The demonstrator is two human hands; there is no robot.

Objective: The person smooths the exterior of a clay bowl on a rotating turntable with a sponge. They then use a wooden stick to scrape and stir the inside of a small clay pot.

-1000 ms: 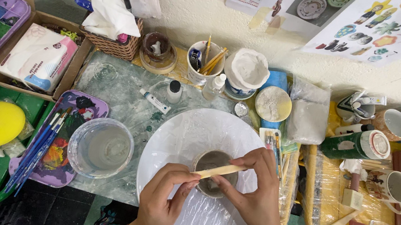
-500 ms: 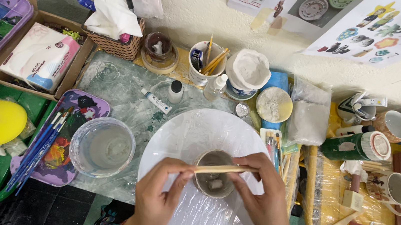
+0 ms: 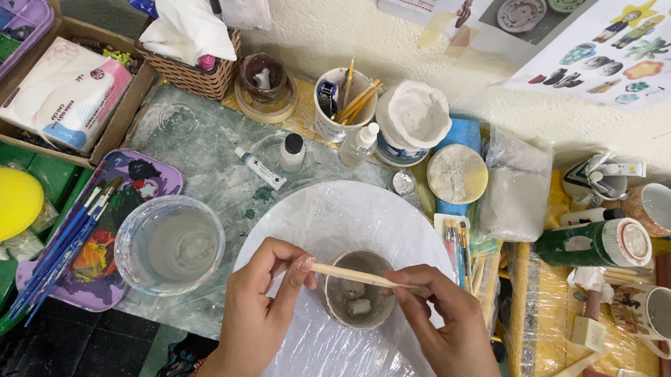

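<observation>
A thin wooden stick (image 3: 351, 275) lies level across the rim of a small grey clay cup (image 3: 358, 289), its long axis running left to right, tilting slightly down to the right. The left hand (image 3: 259, 306) pinches its left end with closed fingertips; the right hand (image 3: 441, 335) pinches the right end likewise. The cup sits on a plastic-wrapped white round board (image 3: 349, 215), near a water tub (image 3: 169, 245).
</observation>
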